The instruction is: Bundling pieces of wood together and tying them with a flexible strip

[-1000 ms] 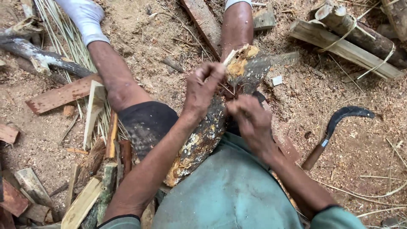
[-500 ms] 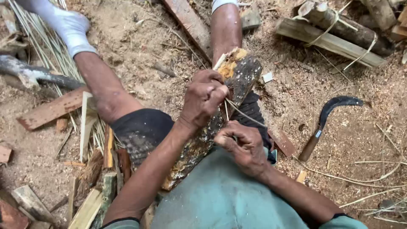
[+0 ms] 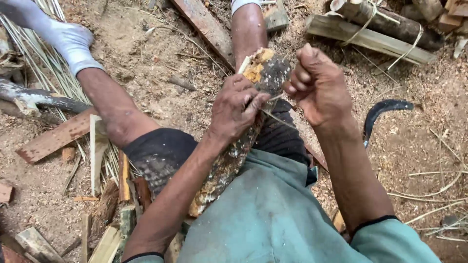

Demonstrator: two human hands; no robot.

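The person sits on the sawdust-covered ground (image 3: 161, 58) with a rough, bark-covered log (image 3: 229, 160) lying lengthwise between the legs, its pale cut end (image 3: 256, 68) pointing away from the body.

1. Left hand (image 3: 236, 112): closed around the upper part of the log, fingers wrapped over the bark, thumb side pinching a thin fibre strip (image 3: 278, 119) against it.
2. Right hand (image 3: 319, 85): clenched in a fist just beside the log's end, apart from the left hand. The strip runs toward this fist; whether the fist grips it cannot be told.

Change since 0.5 s ago: the right hand has risen from low beside the log, near the body, to a position level with the cut end. The left hand has kept its place on the log. In judgement, this marks a pulling stroke on the strip, with the log held steady as the anchor.

Surroundings: a curved sickle (image 3: 378, 114) lies on the ground to the right, untouched. A tied bundle of split wood (image 3: 370, 34) lies beyond it.
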